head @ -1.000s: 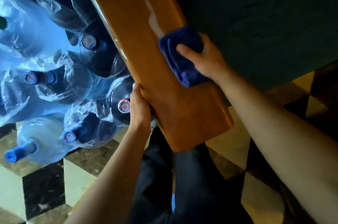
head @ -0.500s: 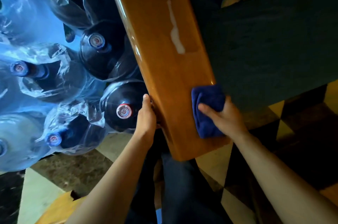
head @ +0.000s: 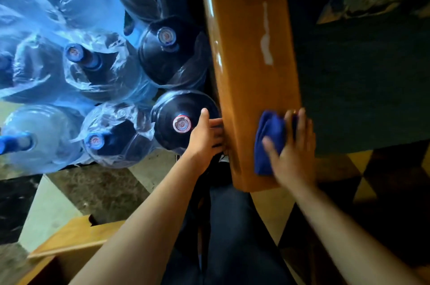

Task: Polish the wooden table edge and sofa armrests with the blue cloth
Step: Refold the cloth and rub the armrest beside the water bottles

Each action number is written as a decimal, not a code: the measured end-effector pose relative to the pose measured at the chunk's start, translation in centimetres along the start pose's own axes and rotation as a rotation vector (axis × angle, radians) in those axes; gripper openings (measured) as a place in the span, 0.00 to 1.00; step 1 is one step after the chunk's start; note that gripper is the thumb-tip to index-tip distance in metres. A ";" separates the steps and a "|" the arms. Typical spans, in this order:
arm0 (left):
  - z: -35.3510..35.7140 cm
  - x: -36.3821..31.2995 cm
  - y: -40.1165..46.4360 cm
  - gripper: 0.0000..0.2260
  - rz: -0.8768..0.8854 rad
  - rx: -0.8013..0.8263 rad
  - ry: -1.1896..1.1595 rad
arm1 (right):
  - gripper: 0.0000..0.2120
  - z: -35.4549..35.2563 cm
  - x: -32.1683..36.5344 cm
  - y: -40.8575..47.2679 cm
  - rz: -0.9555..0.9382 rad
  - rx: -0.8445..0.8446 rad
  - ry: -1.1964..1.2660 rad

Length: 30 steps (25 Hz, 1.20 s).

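Observation:
The glossy wooden sofa armrest [head: 249,75] runs from the top of the view down to its near end in the middle. The folded blue cloth [head: 267,131] lies on the armrest's near end, towards its right edge. My right hand [head: 290,156] presses flat on the cloth with fingers stretched out, blurred by motion. My left hand [head: 204,138] rests against the armrest's left side, fingers reaching to the wood and thumb pointing up. A white streak [head: 266,45] sits farther up the armrest.
Several large water bottles [head: 179,122], some in plastic wrap, stand close against the armrest's left side. The dark green sofa seat [head: 360,87] lies to the right. A light wooden piece [head: 69,238] is at the bottom left. My legs are below, over a chequered tile floor.
My right hand has slid the cloth down the armrest from near the white streak to the near end, and its fingers now lie flatter. My left hand stays at the left side.

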State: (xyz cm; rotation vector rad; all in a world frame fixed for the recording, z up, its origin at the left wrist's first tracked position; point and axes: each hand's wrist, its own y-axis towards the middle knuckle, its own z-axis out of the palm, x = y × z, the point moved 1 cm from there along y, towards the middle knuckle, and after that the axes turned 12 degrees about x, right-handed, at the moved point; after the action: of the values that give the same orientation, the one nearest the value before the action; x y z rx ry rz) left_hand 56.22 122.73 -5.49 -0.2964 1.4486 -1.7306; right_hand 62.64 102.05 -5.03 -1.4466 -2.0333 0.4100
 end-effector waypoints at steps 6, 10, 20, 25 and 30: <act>-1.8 0.1 0.1 0.32 0.003 -0.002 -0.045 | 0.53 5.7 8.4 -1.0 -0.288 -0.030 -0.469; -2.9 -2.4 0.4 0.26 0.096 -0.061 -0.159 | 0.50 1.9 13.5 8.2 -0.254 -0.103 -0.493; -2.3 -6.4 1.9 0.23 0.228 -0.085 -0.128 | 0.45 2.0 11.5 5.5 -0.281 -0.087 -0.478; 0.6 -7.9 2.6 0.22 0.213 0.020 -0.005 | 0.60 1.9 5.5 1.7 0.063 -0.048 -0.254; 2.8 -12.3 4.4 0.29 0.386 -0.237 0.093 | 0.63 -5.8 7.8 14.8 -0.001 -0.158 -0.169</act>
State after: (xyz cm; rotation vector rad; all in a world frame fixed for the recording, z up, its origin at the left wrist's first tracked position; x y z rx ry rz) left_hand 67.59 129.68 -4.70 -0.0537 1.6577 -1.2800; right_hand 75.52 114.06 -6.63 -1.5506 -2.2440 0.3904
